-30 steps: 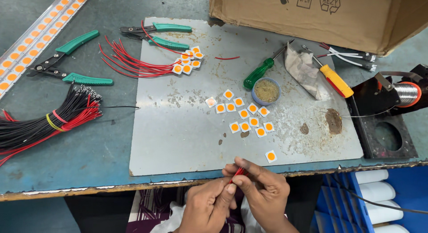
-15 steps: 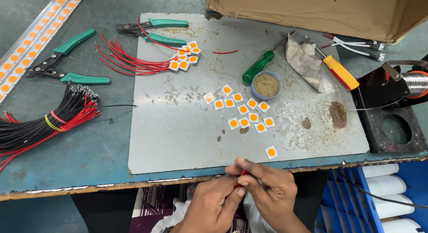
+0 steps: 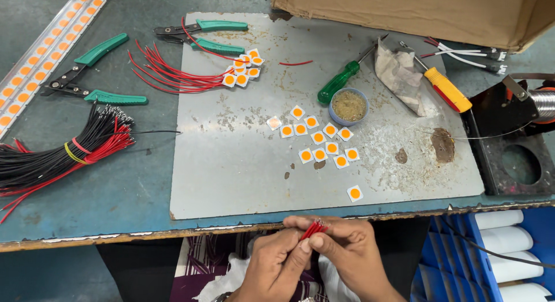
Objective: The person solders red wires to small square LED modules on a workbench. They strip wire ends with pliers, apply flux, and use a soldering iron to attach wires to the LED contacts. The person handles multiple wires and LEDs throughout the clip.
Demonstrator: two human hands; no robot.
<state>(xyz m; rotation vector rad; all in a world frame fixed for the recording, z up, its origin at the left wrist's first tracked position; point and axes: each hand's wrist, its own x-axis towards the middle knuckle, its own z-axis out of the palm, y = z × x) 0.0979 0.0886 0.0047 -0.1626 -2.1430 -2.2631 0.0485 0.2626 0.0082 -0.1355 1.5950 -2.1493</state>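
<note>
A small bunch of red wires [image 3: 314, 228] sits just below the near edge of the workbench [image 3: 115, 186], pinched between both hands — the left hand [image 3: 276, 266] grips it from below with thumb and forefinger, the right hand [image 3: 341, 250] closes its fingertips over the top.

Above them the grey metal sheet [image 3: 231, 163] lies bare along its near edge, apart from one square LED chip [image 3: 355, 193] near its near right corner. A cluster of LED chips [image 3: 319, 139] lies mid-sheet. Just beyond it stands a small blue cup [image 3: 348, 106] filled with a brownish grainy mass, a green screwdriver [image 3: 339, 81] touching its rim.

At the far left of the sheet lie loose red wires [image 3: 167, 73] and green pliers [image 3: 202, 36] — a tied bundle of black and red wires [image 3: 58, 154] rests on the bench's left side.
</note>
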